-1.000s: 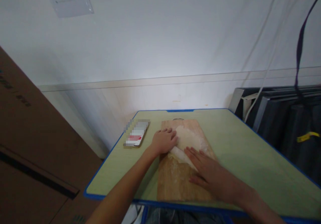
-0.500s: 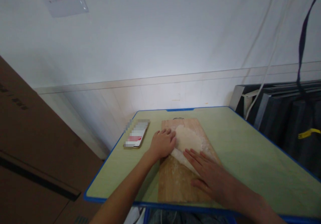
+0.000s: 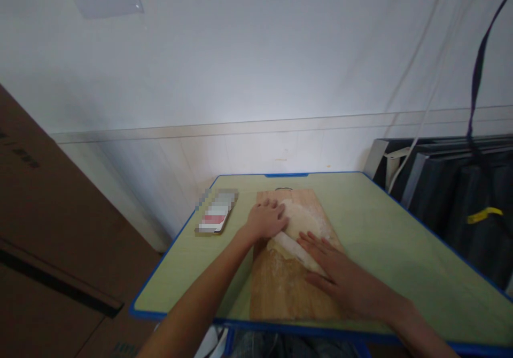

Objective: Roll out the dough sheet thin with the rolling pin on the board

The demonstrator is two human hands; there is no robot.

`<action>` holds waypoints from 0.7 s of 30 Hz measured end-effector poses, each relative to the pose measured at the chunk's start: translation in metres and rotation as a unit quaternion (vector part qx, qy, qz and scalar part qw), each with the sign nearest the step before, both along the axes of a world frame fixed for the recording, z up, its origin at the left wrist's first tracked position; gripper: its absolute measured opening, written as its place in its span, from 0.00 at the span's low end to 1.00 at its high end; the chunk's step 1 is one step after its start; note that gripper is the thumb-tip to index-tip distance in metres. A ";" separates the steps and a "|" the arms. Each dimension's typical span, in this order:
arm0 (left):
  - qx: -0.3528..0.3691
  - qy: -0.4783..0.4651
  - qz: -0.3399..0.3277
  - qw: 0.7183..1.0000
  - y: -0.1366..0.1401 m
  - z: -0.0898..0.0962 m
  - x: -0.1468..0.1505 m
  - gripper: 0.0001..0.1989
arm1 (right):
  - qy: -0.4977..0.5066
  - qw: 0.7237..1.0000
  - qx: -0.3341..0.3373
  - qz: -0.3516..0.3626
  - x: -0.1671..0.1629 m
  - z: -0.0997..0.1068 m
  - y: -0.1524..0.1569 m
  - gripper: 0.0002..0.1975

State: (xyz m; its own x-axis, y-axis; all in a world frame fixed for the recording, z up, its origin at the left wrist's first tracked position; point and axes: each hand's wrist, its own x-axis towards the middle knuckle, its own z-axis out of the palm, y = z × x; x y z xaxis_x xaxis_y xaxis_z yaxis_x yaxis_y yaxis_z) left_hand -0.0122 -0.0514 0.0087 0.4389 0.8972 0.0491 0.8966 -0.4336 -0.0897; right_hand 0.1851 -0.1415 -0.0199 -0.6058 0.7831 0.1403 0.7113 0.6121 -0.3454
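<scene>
A floury white rolling pin (image 3: 297, 249) lies slantwise over a flat sheet of pale dough (image 3: 303, 220) on a wooden board (image 3: 280, 288). My left hand (image 3: 267, 218) rests over the pin's far left end, fingers stretched forward and a little apart, touching the dough's left side. Across the pin's near right end lies my right hand (image 3: 326, 259), flat with fingers extended and thumb apart. Both palms cover the pin's ends, so only its middle shows. A thin edge of dough sticks out on the near side of the pin.
The board sits on a light green table (image 3: 385, 251) with a blue rim. A phone (image 3: 216, 213) with a blurred screen lies to the left. Brown cartons (image 3: 48, 230) stand at left, dark panels (image 3: 449, 203) at right, and a white wall (image 3: 256, 69) behind.
The pin and both hands have moved slightly forward over the dough. More of the dough's near edge shows behind the pin. The camera view has shifted a little.
</scene>
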 end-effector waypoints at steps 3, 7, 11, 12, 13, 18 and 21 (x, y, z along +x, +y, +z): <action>0.014 -0.007 -0.002 1.000 -0.017 -0.004 -0.014 0.21 | -0.002 1.000 0.021 0.013 -0.007 -0.003 -0.009 0.30; 0.025 -0.020 0.023 0.999 -0.036 -0.007 -0.025 0.21 | -0.014 0.998 0.063 0.023 -0.017 -0.010 -0.017 0.32; 0.032 -0.010 0.031 0.999 -0.034 -0.006 -0.016 0.20 | -0.028 0.996 0.078 0.013 -0.015 -0.018 -0.010 0.30; 0.033 -0.007 0.024 0.999 -0.030 -0.005 -0.012 0.20 | -0.027 0.996 0.080 0.013 -0.012 -0.020 -0.007 0.30; 0.032 -0.005 0.015 0.999 -0.024 -0.004 -0.008 0.20 | -0.025 0.996 0.081 0.012 -0.008 -0.021 -0.003 0.29; -0.005 -0.002 -0.004 1.000 0.002 0.000 0.010 0.20 | -0.021 0.996 0.090 -0.014 0.004 -0.029 0.005 0.26; -0.023 -0.001 -0.006 1.000 0.009 0.002 0.015 0.21 | -0.019 0.995 0.097 -0.020 0.004 -0.032 0.005 0.26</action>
